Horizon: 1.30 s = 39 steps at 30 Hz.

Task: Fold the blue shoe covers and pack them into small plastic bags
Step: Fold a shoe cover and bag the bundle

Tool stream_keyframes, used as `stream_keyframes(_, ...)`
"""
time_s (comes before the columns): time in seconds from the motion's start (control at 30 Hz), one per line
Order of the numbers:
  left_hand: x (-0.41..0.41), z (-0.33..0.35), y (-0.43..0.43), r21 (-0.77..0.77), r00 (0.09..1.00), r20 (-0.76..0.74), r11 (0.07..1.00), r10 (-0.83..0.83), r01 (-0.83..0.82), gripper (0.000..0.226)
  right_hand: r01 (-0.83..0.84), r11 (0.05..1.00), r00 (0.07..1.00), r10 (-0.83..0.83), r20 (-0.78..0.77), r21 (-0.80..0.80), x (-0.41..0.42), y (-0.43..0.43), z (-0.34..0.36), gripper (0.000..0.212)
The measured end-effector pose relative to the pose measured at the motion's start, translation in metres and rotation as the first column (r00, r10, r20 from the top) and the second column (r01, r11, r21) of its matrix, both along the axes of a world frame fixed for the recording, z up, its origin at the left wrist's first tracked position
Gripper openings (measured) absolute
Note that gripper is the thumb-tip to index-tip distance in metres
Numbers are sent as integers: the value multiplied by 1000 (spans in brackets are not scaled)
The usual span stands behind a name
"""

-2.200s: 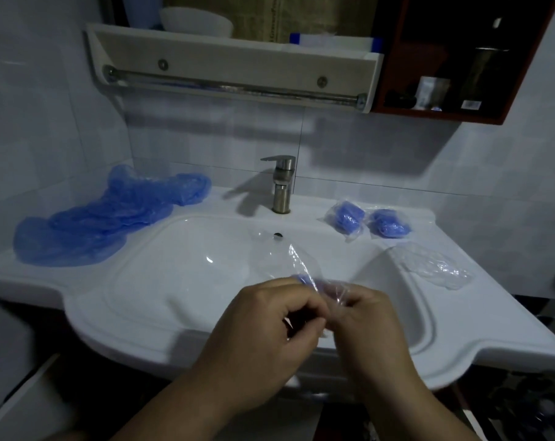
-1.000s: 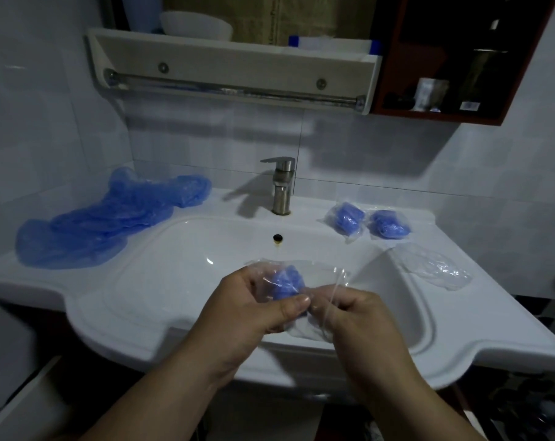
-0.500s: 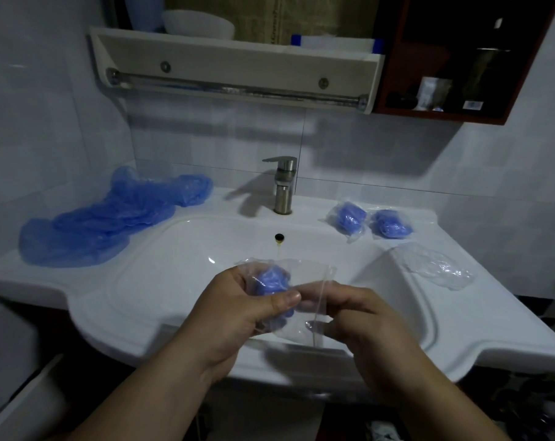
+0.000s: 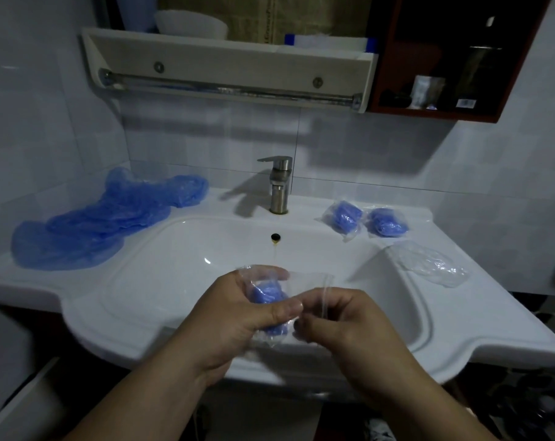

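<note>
Blue folded shoe cover (image 4: 266, 296) is now inside clear plastic bag (image 4: 311, 281); left hand (image 4: 234, 319) grips it, right hand (image 4: 346, 319) pinches the mouth: better squeeze air out.

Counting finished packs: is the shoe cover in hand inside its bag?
Inside: the folded blue shoe cover shows through the small clear plastic bag held by left hand and right hand.

Left hand (image 4: 234, 319) thumb covers part of shoe cover (image 4: 265, 292) inside bag (image 4: 311, 281); cabinet (image 4: 428, 113) contents too dark; forearms (image 4: 149, 405) cut off below.
</note>
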<state>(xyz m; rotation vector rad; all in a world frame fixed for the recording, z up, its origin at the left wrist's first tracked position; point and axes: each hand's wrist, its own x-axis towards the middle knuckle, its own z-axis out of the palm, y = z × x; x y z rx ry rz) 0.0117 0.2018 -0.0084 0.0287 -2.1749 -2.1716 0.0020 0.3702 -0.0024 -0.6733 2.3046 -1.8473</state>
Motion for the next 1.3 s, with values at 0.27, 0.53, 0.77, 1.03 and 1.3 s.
stream_keyframes(0.27,0,10,-7,-214,972,-153,954,180,-210,34,166,980,975,-147,-167,106,0,1,3,42)
stream_keyframes(0.53,2,13,-4,184,983,127,977,-130,106,41,141,942,988,-155,-20,-303,-4,2,-1,35)
stream_keyframes(0.77,2,10,0,116,999,49,993,-11,5,32,204,974,959,-179,-218,97,2,7,6,24)
stream_keyframes(1.03,1,6,1,43,998,40,998,50,-52,32,48,998,998,-49,40,33,5,0,8,51)
stream_keyframes(1.3,-7,6,-2,116,987,98,984,127,-138,20,263,961,965,-263,7,-84,-10,16,7,24)
